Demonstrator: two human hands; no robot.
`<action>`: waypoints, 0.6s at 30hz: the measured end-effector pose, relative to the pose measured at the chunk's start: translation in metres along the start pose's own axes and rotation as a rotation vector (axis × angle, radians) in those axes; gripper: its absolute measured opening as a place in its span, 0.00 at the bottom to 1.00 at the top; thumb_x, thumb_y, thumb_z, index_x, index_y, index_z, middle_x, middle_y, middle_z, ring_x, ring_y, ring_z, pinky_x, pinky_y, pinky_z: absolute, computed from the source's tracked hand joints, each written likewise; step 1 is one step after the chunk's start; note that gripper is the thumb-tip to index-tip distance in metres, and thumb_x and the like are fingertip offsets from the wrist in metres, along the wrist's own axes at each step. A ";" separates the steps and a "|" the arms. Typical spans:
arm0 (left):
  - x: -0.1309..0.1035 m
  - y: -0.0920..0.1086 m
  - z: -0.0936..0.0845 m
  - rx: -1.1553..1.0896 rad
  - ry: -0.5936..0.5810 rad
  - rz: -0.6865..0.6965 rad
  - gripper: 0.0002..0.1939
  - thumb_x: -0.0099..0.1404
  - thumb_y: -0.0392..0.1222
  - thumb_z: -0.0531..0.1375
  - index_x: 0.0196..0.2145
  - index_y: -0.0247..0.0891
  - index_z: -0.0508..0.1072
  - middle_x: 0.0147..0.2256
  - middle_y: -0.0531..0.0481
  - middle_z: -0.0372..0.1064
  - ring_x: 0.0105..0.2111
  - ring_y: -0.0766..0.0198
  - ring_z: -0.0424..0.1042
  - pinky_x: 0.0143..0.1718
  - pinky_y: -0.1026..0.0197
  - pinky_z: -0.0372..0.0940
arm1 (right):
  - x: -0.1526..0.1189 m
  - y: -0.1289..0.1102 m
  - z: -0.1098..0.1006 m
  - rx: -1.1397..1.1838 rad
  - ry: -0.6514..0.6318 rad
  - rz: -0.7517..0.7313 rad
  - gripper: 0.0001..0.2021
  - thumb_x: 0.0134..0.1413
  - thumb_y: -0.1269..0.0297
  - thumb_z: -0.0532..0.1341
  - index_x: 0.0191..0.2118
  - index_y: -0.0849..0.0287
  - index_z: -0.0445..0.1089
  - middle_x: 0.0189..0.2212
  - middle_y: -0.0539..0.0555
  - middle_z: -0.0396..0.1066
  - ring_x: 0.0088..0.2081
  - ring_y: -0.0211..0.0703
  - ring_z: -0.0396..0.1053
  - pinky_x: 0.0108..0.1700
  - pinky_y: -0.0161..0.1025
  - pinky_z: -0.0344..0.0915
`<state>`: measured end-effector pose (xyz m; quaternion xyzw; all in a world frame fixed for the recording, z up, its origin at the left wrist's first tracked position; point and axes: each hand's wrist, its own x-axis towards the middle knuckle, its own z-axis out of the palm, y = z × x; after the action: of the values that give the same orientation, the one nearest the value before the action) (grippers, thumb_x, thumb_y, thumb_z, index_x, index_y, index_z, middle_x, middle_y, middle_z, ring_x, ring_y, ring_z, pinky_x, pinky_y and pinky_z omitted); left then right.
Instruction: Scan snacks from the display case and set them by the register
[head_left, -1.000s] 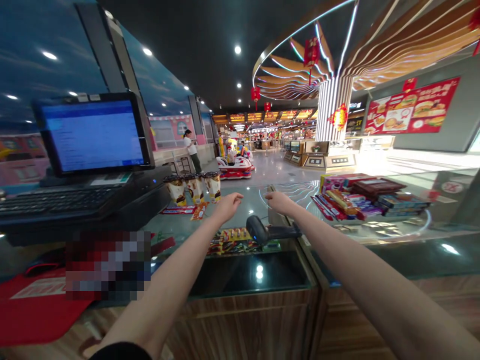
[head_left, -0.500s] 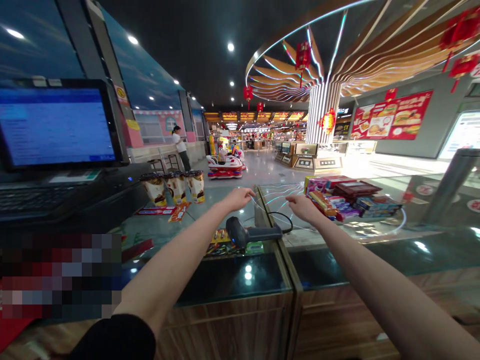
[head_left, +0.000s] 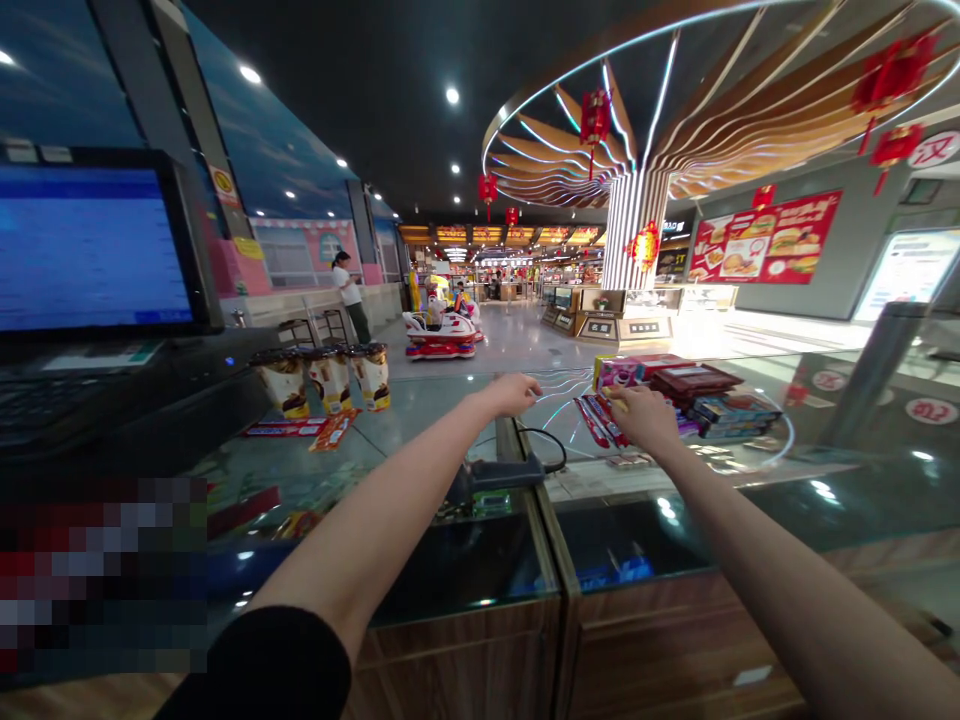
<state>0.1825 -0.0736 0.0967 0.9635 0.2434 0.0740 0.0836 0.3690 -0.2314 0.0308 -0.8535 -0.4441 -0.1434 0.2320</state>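
Over the glass counter (head_left: 420, 400), my left hand (head_left: 514, 394) has its fingers drawn together, and whether they hold anything is too small to tell. My right hand (head_left: 646, 415) pinches a yellow-wrapped bar (head_left: 616, 400) at the left side of a pile of snacks. Red and purple wrapped bars (head_left: 597, 420) lie on the glass just left of that hand. The pile also has a brown pack (head_left: 694, 382), a pink and yellow box (head_left: 619, 371) and blue boxes (head_left: 735, 414). A dark handheld scanner (head_left: 502, 474) lies below my left hand, partly behind my forearm.
Three lidded cups (head_left: 330, 380) stand at the left, with red packets (head_left: 285, 428) and an orange packet (head_left: 332, 430) before them. A monitor (head_left: 90, 245) is at the far left. The scanner's black cable loops beside it. A person (head_left: 349, 295) stands beyond the counter.
My left hand has moved right. My right hand has moved right to the pile and taken hold of a yellow bar. Red and purple bars now lie apart, left of the pile. The view has shifted slightly.
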 end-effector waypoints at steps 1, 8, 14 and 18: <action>0.003 0.005 0.001 0.007 -0.013 0.001 0.20 0.61 0.34 0.56 0.51 0.35 0.74 0.45 0.45 0.76 0.44 0.59 0.74 0.45 0.63 0.65 | -0.001 0.004 0.000 0.003 0.005 0.019 0.19 0.58 0.60 0.55 0.54 0.52 0.72 0.54 0.61 0.68 0.52 0.61 0.64 0.49 0.53 0.63; 0.031 0.041 0.014 0.016 -0.036 0.039 0.21 0.62 0.34 0.56 0.53 0.37 0.71 0.46 0.46 0.76 0.45 0.61 0.74 0.46 0.64 0.64 | -0.001 0.023 0.007 0.053 0.013 0.049 0.18 0.57 0.55 0.57 0.51 0.51 0.73 0.50 0.60 0.70 0.51 0.58 0.66 0.45 0.49 0.64; 0.063 0.066 0.035 -0.013 -0.022 0.074 0.20 0.63 0.35 0.56 0.53 0.38 0.70 0.50 0.44 0.73 0.48 0.61 0.72 0.48 0.64 0.64 | 0.002 0.038 0.019 0.188 0.030 -0.033 0.18 0.53 0.64 0.61 0.51 0.57 0.72 0.47 0.60 0.71 0.44 0.48 0.70 0.44 0.40 0.65; 0.080 0.068 0.049 -0.083 0.031 0.057 0.22 0.61 0.34 0.58 0.53 0.39 0.69 0.51 0.45 0.72 0.49 0.60 0.71 0.49 0.63 0.64 | 0.003 0.050 0.023 0.289 0.083 -0.091 0.18 0.51 0.70 0.61 0.50 0.59 0.72 0.43 0.59 0.73 0.44 0.46 0.70 0.47 0.40 0.65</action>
<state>0.2925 -0.1002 0.0708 0.9645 0.2138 0.1014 0.1175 0.4129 -0.2425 -0.0012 -0.7836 -0.4882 -0.1233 0.3638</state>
